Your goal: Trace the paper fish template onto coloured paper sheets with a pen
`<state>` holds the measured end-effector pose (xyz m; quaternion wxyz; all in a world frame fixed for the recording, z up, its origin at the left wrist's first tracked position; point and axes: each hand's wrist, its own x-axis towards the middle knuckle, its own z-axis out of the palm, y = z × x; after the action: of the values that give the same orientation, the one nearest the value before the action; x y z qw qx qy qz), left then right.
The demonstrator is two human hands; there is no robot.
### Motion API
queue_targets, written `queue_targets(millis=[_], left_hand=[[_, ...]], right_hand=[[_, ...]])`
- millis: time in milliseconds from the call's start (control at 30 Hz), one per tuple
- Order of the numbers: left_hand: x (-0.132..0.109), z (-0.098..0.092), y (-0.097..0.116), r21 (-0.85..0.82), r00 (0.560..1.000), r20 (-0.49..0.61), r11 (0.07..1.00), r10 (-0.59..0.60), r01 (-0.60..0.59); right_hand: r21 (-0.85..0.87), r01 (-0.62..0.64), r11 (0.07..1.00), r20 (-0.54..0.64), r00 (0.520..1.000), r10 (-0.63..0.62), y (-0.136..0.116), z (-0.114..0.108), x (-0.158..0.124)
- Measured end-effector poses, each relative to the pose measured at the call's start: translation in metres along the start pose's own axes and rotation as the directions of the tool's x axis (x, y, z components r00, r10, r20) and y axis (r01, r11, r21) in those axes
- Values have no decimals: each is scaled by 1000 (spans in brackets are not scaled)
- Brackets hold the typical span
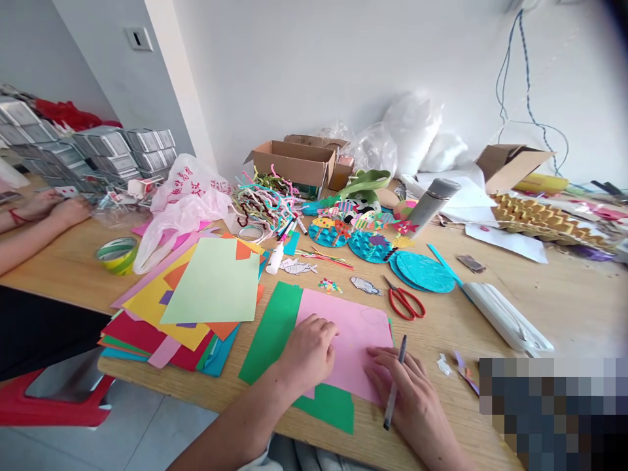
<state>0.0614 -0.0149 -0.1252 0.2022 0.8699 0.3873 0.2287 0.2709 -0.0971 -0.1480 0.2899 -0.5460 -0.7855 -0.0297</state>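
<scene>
A pink sheet of paper [350, 327] lies on green paper [275, 320] at the table's front edge. It bears a faint pencil-like outline near its upper right corner. My left hand [309, 350] rests on the pink sheet's left part, fingers curled in, nothing visible in them. In my right hand [412, 386] a pen [396, 383] sits between the fingers, while the fingertips touch the sheet's right side. Just beyond the paper lie red-handled scissors [406, 303], a fish cutout [366, 286] and a small heap of coloured bits [330, 286].
Left of me is a stack of coloured paper [210, 281], with green tape [116, 255] behind it. Blue discs [424, 271], a grey bottle [434, 203], pipe cleaners [265, 206] and a white elongated device [507, 317] stand around. Another person's hands [69, 212] are at far left.
</scene>
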Motion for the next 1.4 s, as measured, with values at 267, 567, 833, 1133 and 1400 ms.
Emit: queue_targets(millis=[267,567,833,1133,1400], left_hand=[[-2,-7,8,106,997,82,994,9,-17],[-32,-74,-5,178,995,89,984,-38,22],[-77,-127,-76,468,959,-125,837,-256,284],[-73,-130,-100,552,937,79,798,-340,243],[-65,-140,-95,607,920,198,779,-339,157]], right_hand=[[-14,10,1000,-13,1000,-10,1,1,-1],[-46,102,994,-20,994,-103,21,11,-14],[-86,117,989,14,993,-116,34,17,-21],[-53,76,996,-3,997,-77,24,14,-15],[-38,73,997,-13,997,-73,23,13,-15]])
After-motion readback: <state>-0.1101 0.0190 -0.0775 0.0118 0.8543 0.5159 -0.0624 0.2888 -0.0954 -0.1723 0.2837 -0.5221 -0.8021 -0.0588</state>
